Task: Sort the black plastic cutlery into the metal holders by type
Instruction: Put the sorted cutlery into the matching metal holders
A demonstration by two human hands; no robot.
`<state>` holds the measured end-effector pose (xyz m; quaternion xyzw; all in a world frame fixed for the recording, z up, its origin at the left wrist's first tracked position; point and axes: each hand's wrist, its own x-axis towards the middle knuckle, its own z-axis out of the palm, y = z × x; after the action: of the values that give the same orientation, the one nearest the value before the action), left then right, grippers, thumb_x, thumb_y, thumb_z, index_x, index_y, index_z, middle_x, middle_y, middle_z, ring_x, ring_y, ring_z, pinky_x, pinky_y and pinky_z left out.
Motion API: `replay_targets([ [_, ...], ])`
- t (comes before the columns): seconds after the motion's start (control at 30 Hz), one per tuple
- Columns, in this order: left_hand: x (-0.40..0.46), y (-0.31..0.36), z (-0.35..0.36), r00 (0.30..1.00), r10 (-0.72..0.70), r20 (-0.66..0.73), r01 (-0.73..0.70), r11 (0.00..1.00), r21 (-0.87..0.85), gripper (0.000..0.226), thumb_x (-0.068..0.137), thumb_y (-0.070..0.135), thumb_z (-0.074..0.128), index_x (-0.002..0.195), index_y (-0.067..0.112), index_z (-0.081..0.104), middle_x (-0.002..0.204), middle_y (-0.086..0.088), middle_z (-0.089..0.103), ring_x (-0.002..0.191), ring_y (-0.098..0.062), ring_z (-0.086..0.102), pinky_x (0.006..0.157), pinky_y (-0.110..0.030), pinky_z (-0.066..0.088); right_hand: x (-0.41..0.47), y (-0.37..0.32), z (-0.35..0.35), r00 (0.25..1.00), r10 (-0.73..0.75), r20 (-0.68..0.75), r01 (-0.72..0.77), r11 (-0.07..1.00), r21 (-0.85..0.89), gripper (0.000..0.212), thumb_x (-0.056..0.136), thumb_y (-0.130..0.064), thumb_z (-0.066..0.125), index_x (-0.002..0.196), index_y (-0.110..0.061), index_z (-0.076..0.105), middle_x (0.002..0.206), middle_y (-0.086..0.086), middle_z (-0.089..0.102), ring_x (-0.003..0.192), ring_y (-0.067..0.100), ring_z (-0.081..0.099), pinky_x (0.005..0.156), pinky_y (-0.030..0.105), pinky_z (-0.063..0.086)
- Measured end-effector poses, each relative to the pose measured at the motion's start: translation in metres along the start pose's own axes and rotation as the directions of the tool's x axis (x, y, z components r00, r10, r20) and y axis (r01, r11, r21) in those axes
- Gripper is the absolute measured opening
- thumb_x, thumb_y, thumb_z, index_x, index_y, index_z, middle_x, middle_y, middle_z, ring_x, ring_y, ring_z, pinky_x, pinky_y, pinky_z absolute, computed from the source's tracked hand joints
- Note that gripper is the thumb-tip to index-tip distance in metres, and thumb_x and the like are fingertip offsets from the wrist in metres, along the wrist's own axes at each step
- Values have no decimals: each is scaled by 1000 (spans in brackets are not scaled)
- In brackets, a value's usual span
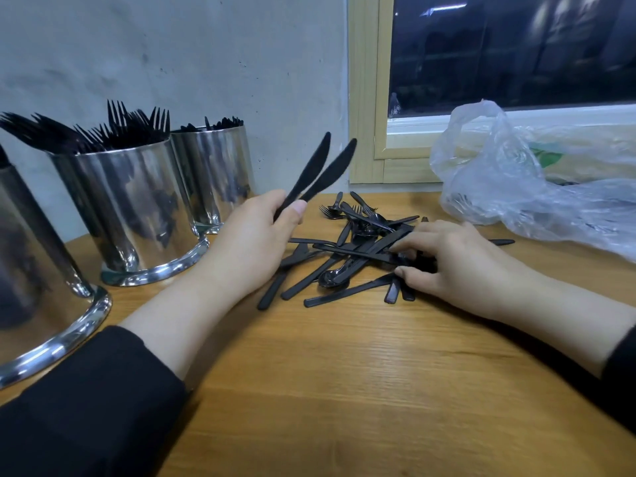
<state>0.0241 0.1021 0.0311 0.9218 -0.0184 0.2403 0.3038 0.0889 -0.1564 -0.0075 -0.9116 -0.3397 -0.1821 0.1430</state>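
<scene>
My left hand is shut on two black plastic knives, blades pointing up and to the right. A loose pile of black cutlery with knives, forks and spoons lies on the wooden table. My right hand rests on the pile's right side, its fingers pinching pieces there. Three shiny metal holders stand at the left: the middle holder is full of forks, the far holder shows dark handle tips, and the near holder is cut off by the frame's edge.
A crumpled clear plastic bag lies at the table's back right, below a window with a pale wooden frame. A grey wall rises behind the holders. Bare wood stretches between my forearms toward the front edge.
</scene>
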Motion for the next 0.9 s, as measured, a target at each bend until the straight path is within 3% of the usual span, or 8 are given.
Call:
replay_targets([
  [0.1,1,-3,-1,1000,0,-27,-1,1000,-26,38,104,43,45,81,14,51,70,-5,51,61,-18,45,58,-35,36,1,1,3,1000,-15,-26,13,998,-67,24,90,-38,59,110,-30,70,102,-12,65,104,13,57,85,37,36],
  [0.23,0,-3,4,998,16,-55,-20,998,-63,40,106,42,43,78,14,49,65,-3,54,58,-20,49,60,-44,46,3,1,-1,981,-18,-193,5,998,-64,20,92,-28,54,102,-23,71,92,-8,65,93,21,60,83,43,41],
  [0.33,-1,2,4,993,56,-102,-59,998,-26,36,106,41,41,85,19,62,81,2,70,79,-16,64,72,-38,51,3,-2,-9,948,-58,-312,54,998,-21,11,94,-23,58,97,-18,67,84,-9,56,82,19,54,78,44,42],
  [0.4,-2,5,5,991,106,-79,-108,994,-13,33,105,42,42,93,24,66,90,-2,74,89,-21,67,80,-44,53,3,-8,-11,932,-90,-351,99,995,9,11,95,-24,57,96,-18,66,81,-11,52,78,15,49,75,45,43],
  [0.57,-7,10,17,982,163,98,-157,986,-59,28,106,36,44,87,22,59,69,0,63,62,-14,57,61,-33,46,4,-16,-10,921,-21,-388,100,978,184,9,99,-26,57,105,-24,64,86,-17,57,83,8,52,81,36,45],
  [0.67,-5,8,17,991,114,77,-107,991,-81,33,105,42,45,85,19,59,62,5,52,56,-11,45,52,-29,33,7,-9,-8,920,181,-349,-46,932,361,28,98,-30,57,126,-32,56,96,-17,63,91,-1,57,81,14,42],
  [0.77,-1,3,16,999,33,36,-28,989,-142,39,102,45,50,78,14,56,51,11,38,47,-7,34,50,-24,29,15,7,-3,958,198,-208,-154,965,211,29,99,-25,57,127,-30,60,110,-14,62,97,0,52,88,22,39],
  [0.9,0,3,15,999,-32,8,33,980,-197,42,101,47,51,69,21,45,53,8,41,46,-15,39,55,-37,41,27,15,1,975,223,-5,-220,965,139,37,96,-25,57,133,-33,59,133,-10,59,120,13,52,105,33,37],
])
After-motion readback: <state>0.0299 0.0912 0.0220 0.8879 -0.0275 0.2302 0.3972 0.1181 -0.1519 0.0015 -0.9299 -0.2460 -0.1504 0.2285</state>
